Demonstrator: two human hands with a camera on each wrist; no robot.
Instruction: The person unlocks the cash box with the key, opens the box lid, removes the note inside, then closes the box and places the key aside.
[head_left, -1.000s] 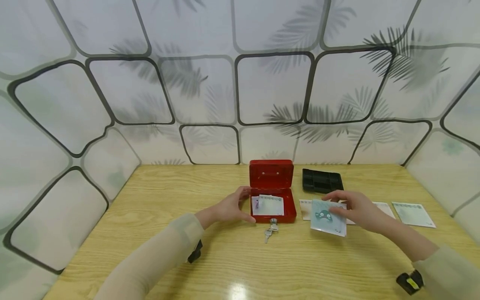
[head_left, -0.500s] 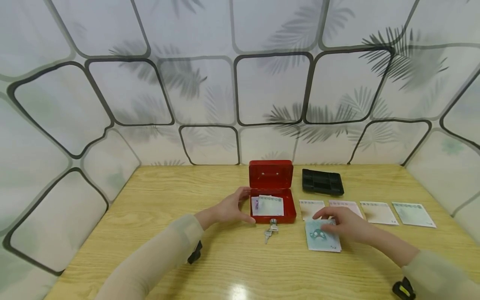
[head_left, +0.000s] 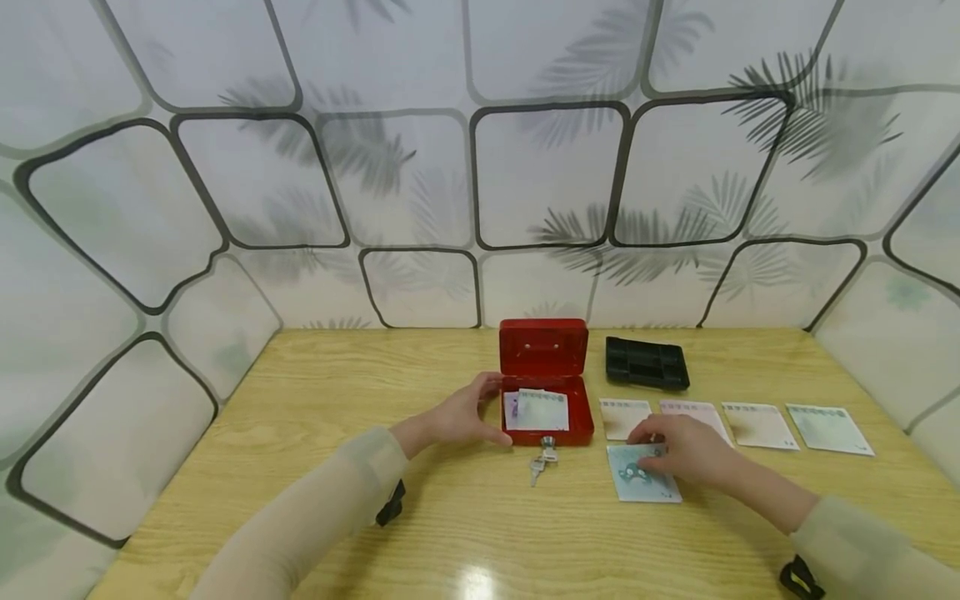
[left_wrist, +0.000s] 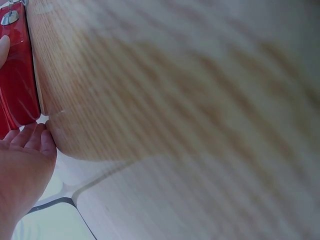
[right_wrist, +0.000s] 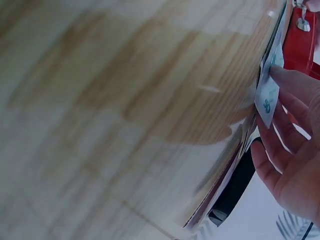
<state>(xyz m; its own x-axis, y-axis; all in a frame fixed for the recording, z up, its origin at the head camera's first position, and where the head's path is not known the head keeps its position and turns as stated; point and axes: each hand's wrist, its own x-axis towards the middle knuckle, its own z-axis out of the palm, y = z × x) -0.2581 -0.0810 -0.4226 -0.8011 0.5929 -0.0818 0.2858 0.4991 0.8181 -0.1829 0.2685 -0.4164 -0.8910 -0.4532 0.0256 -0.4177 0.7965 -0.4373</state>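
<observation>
On the table stands a red cash box (head_left: 581, 422), its lid raised, with several printed notes (head_left: 543, 412) inside. My left hand (head_left: 457, 414) holds the box by its left side, thumb at the front corner and fingers near the back. Two small keys (head_left: 537, 469) hang from the lock at the front. To the box's right, my right hand (head_left: 686, 450) holds a light-blue note with a cartoon face (head_left: 637, 481), thumb on top and fingers at its far edge. This note lies low against the table; whether others lie beneath it is unclear.
A black compartment tray (head_left: 647, 363) sits behind the notes. Along the right run a row of notes: a pale one (head_left: 622, 417), a pinkish one (head_left: 701, 411), a cream one (head_left: 761, 426) and a greenish one (head_left: 829, 429). A patterned curtain (head_left: 547, 179) borders the table's back.
My right hand has brought the light-blue note down and toward me, off the row of notes, onto the table. The left hand and the box stay as they were.
</observation>
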